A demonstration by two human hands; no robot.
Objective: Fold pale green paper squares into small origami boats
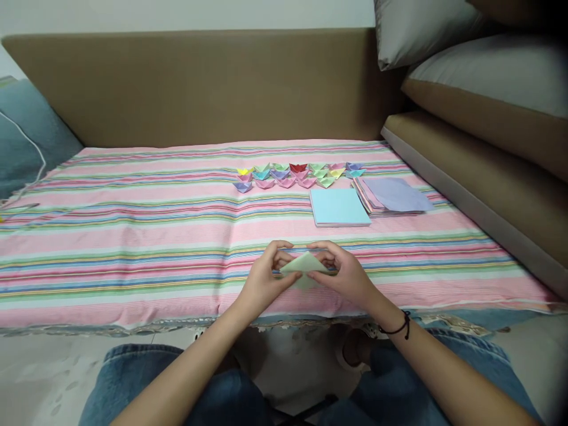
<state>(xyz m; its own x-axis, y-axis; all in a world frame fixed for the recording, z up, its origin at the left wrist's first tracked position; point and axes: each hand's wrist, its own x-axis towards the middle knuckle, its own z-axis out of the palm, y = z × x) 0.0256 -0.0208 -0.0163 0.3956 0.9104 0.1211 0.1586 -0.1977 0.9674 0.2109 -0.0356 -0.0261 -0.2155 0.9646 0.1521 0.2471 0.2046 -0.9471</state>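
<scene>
A pale green folded paper (306, 264) is held up between my two hands, over the front part of the striped cloth. My left hand (270, 272) pinches its left corner, thumb in front and fingers behind. On the right corner, my right hand (341, 272) grips in the same way, with a dark cord around the wrist. The paper's peak points away from me. Beyond it lie a stack of light blue square paper (339, 207) and a stack of mixed paper with a lilac sheet (394, 195) on top.
Several small folded paper boats (286, 182) in many colours stand in rows behind the stacks. Cushions (479, 148) are piled at the right, and a brown backboard (213, 89) runs along the back. A white cable (31, 142) hangs at the far left.
</scene>
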